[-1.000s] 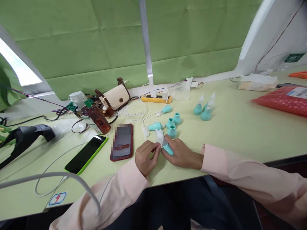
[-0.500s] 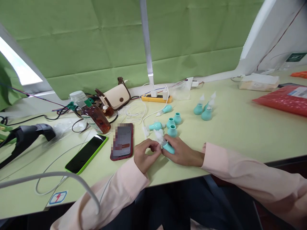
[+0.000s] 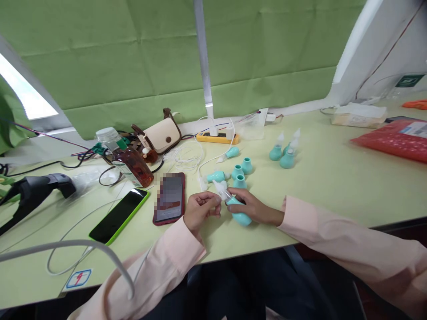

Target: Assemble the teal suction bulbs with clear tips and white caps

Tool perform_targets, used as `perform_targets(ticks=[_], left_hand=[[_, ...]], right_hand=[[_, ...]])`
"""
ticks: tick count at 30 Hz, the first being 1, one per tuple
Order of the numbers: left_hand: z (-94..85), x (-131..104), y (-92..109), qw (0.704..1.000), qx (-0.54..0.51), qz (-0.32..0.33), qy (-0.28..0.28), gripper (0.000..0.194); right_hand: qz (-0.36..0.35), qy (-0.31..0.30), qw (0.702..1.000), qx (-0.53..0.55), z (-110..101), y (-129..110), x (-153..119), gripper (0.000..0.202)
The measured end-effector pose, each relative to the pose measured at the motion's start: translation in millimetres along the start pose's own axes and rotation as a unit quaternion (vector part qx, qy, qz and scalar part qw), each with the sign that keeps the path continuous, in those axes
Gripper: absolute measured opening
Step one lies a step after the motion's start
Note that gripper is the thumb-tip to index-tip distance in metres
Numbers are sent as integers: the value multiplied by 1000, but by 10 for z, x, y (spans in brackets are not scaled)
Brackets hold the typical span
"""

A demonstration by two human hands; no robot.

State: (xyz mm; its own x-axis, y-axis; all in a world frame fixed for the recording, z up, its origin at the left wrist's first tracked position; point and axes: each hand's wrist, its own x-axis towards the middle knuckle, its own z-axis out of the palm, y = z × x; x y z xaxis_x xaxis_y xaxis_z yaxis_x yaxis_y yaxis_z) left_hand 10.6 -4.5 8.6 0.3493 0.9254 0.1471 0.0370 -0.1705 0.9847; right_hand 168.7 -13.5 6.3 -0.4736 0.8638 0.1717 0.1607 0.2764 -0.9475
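My right hand [image 3: 251, 206] grips a turquoise bulb syringe [image 3: 243, 218], tilted with its clear neck and whitish tip toward the upper left. My left hand [image 3: 202, 209] is closed in a pinch just left of that tip. Whatever its fingers hold, if anything, is hidden. Beyond the hands stand several open turquoise bulbs [image 3: 247, 166] without nozzles. A bulb syringe [image 3: 216, 176] lies on its side next to them, and another lying syringe [image 3: 231, 153] is farther back. To the right, several bulb syringes [image 3: 287, 160] stand upright with pale tips.
Left of my hands lie a red-cased phone [image 3: 170, 200] and a green-cased phone [image 3: 120, 216]. A bottle [image 3: 131, 164], a cream handbag [image 3: 163, 135] and a yellow power strip [image 3: 216, 138] with white cables sit behind. A red package [image 3: 396, 141] lies far right.
The syringe's bulb now shows more fully under my right hand, whose grip has shifted toward the neck. My left hand has drawn slightly left, its fingers more curled.
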Motion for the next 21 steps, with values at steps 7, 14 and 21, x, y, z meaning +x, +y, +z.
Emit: perform_targets(ticks=[7, 14, 21], left_hand=[[28, -82, -16, 982, 154, 90, 65, 19], [27, -94, -86, 944, 296, 145, 26, 17], [34, -95, -106, 922, 356, 151, 32, 18]], right_hand=[[-19, 25, 997, -76, 27, 81, -3, 15], [-54, 31, 984, -165, 14, 65, -20, 15], [-52, 65, 966, -247, 43, 33, -38, 17]])
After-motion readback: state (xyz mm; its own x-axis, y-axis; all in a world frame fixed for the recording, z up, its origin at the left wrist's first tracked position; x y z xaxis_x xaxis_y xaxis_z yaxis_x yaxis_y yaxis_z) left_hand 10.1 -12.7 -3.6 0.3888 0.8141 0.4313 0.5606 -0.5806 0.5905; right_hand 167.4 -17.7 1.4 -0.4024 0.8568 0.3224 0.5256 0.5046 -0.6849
